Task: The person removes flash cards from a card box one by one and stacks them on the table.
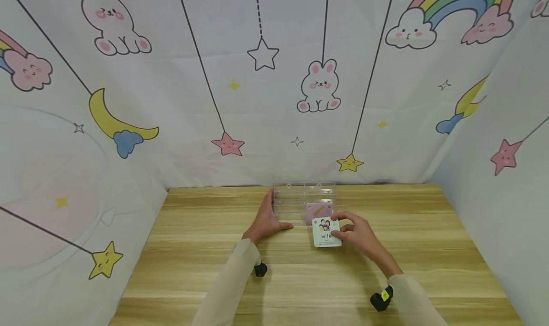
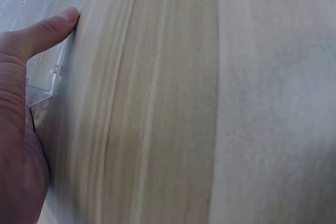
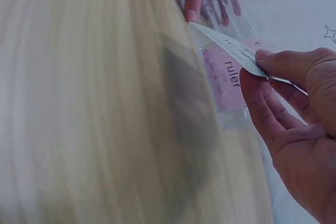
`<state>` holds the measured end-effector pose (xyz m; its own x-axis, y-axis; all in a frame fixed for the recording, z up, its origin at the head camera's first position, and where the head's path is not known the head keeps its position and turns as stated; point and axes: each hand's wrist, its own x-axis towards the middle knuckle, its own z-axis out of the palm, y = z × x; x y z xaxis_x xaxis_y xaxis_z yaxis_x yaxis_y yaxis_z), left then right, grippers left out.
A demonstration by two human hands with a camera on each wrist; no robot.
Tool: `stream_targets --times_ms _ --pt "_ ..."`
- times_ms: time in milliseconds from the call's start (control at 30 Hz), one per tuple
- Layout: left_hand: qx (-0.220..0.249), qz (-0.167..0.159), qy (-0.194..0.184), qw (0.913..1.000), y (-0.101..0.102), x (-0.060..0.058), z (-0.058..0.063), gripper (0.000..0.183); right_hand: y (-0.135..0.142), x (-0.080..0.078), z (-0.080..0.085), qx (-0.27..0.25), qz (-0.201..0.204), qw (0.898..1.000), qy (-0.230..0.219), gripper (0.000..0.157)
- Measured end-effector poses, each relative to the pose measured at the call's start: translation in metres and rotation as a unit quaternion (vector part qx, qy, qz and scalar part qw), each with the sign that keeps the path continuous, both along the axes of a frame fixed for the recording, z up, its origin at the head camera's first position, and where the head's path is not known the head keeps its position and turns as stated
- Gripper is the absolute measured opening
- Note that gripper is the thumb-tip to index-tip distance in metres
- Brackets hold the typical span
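A clear plastic box with compartments (image 1: pixel 289 203) lies at the back of the table. My left hand (image 1: pixel 265 222) holds its left end, thumb (image 2: pixel 55 29) along the front edge and fingers at the side. My right hand (image 1: pixel 358 234) pinches a white flash card (image 1: pixel 327 238) between thumb and fingers. The card reads "wife" under a picture of people and is held above the box's front right part. A pink card (image 1: pixel 316 210) lies in the box's right side, partly covered by the white card; the right wrist view shows "ruler" on this pink card (image 3: pixel 224 85).
The wood-grain table (image 1: pixel 296 288) runs back to a white cloth backdrop (image 1: pixel 266 106) printed with rabbits, stars and rainbows. More of this cloth hangs at both sides. Dark wrist cameras (image 1: pixel 260 269) are worn at both cuffs.
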<state>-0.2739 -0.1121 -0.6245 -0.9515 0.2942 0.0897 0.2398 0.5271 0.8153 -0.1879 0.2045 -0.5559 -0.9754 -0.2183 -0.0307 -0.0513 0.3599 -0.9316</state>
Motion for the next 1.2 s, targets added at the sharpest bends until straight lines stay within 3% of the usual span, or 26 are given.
stream_targets --times_ms 333,467,600,1200 --pt "0.006 0.003 0.003 1.0 0.001 0.0 -0.001 0.139 0.016 0.017 -0.025 0.018 0.027 0.999 -0.002 0.041" --pt "0.004 0.002 0.0 1.0 0.002 0.0 0.0 0.14 0.019 0.018 -0.035 0.084 0.026 0.996 0.033 0.047" --pt "-0.007 0.004 -0.003 1.0 0.002 0.0 0.001 0.14 0.021 0.02 -0.042 0.151 0.035 0.985 0.081 0.052" --pt "-0.005 0.005 -0.003 1.0 0.003 0.005 0.006 0.139 0.021 0.025 -0.045 0.234 0.082 0.962 0.111 0.057"
